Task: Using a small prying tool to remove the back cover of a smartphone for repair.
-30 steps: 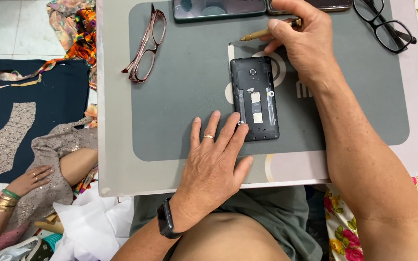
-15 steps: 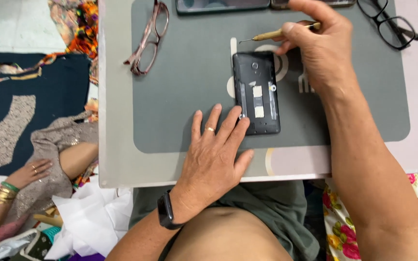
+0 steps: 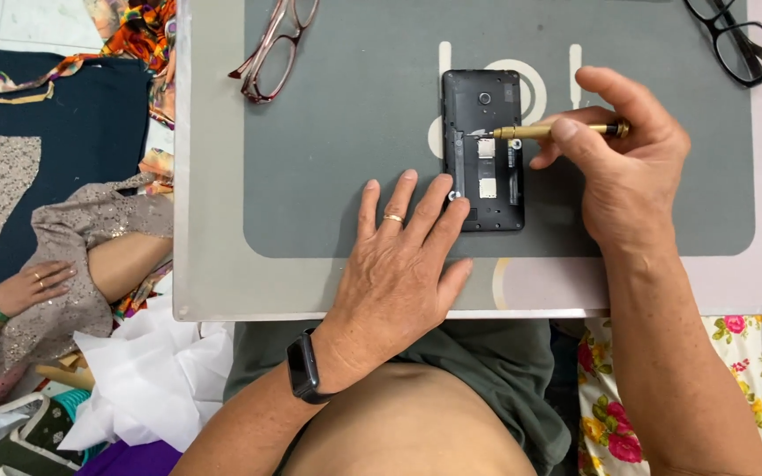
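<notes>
Head view. An opened black phone (image 3: 484, 150), back cover off, lies face down near the middle of the grey mat (image 3: 337, 176). The left hand (image 3: 396, 264) rests flat, fingers spread, holding nothing; its fingertips press the phone's lower left corner. The right hand (image 3: 628, 167), just right of the phone, is closed in a pinch on a brass screwdriver (image 3: 549, 131), whose tip sits over the phone's upper left interior. Red-framed glasses (image 3: 275, 48) lie well left of the phone; black glasses (image 3: 734, 40) lie well to its upper right. Judged step: working a screw; the next move calls for a seated tip and a steadied phone.
</notes>
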